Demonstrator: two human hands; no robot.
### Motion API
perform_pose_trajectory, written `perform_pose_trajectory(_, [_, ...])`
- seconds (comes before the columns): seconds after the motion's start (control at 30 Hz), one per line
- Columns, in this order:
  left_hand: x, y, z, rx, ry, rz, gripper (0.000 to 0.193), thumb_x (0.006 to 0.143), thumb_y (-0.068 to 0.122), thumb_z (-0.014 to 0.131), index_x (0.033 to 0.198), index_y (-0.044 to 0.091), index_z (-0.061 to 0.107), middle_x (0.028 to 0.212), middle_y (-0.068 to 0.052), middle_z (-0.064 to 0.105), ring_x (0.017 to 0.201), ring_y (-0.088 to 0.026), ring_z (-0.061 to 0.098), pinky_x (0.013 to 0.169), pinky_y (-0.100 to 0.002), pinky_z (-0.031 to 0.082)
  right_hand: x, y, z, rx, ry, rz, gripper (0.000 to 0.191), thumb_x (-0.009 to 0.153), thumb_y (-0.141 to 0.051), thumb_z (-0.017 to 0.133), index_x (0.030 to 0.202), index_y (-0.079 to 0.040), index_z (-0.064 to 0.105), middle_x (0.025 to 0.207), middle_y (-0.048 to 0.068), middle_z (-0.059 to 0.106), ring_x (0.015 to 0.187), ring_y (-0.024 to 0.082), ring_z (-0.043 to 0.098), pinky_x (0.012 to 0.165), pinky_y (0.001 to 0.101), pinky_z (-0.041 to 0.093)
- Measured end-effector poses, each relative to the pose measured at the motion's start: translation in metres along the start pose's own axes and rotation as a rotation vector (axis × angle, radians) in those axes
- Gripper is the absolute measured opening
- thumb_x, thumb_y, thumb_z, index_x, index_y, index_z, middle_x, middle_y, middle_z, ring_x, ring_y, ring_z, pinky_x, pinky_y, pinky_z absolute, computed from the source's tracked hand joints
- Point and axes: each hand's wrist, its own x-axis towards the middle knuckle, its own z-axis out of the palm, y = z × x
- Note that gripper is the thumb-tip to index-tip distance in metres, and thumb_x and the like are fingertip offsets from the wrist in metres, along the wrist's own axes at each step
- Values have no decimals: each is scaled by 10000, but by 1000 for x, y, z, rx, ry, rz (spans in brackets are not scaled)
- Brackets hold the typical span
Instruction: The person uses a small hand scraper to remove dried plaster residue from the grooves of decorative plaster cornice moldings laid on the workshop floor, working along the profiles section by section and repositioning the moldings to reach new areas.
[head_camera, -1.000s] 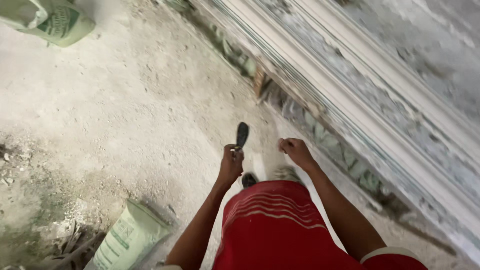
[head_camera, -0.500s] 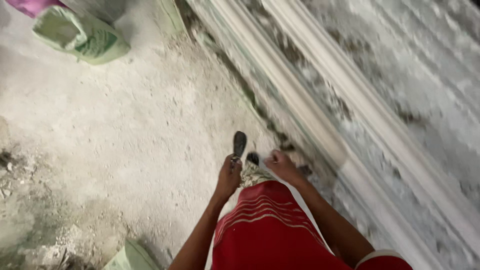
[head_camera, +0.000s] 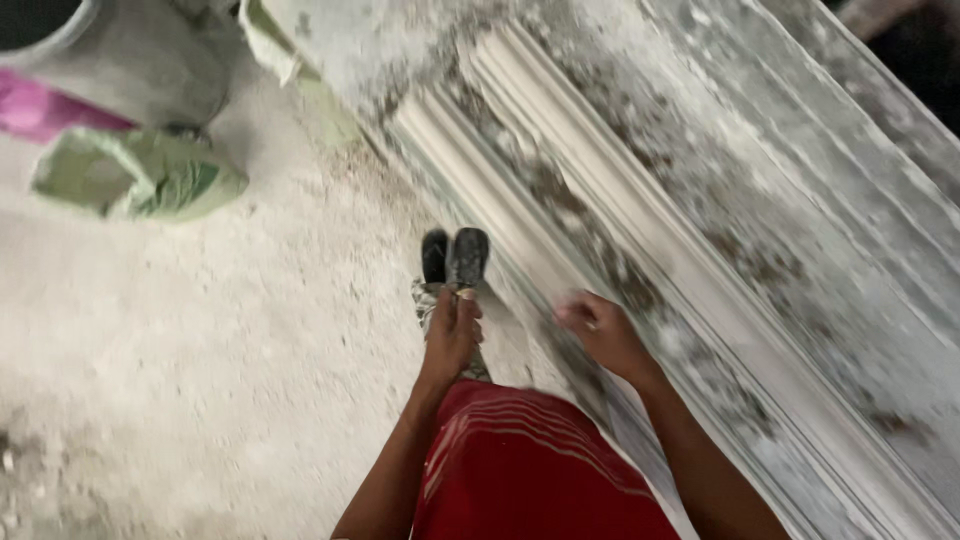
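One green sack (head_camera: 140, 180), contents hidden.

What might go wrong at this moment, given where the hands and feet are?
The left hand seems to hold a small dark tool, but blur hides the grip; it might slip. The right hand hangs empty over the long white moulding and could knock it. A green sack lies on the dusty floor, a possible trip hazard.

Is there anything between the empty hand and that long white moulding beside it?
Nothing visible. The right hand hangs open just at the near edge of the long white moulding, with no object between them; whether it touches is too blurred to tell. The left hand holds a dark tool over the dusty floor, away from that gap.
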Motion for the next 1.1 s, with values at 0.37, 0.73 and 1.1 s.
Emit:
perform_pose_trajectory(0.37, [298,127,-75,249,-381,150,240,1083,256,433,1102,19,468,874,-113,723,566,-124,631,460,-307,528,204,-51,10,-55,216,268,334,1099,-345,572,971,-59,688,701,92,639,741,201,688,610,321,518])
perform_pose_trajectory(0.73, [351,112,-60,364,-530,89,226,1053,192,522,1117,-22,553,909,-192,738,741,-246,760,564,-353,654,255,-115,52,301,174,324,779,972,-229,661,1576,-35,209,1256,128,593,999,166,666,789,361,612])
perform_pose_trajectory(1.1, [374,105,45,787,-483,884,523,1042,234,555,1412,-131,492,1363,-377,533,1263,-484,552,1012,-576,520,275,-101,-42,-357,375,691,581,987,-490,570,1515,-254,512,663,97,679,605,287,686,569,437,531])
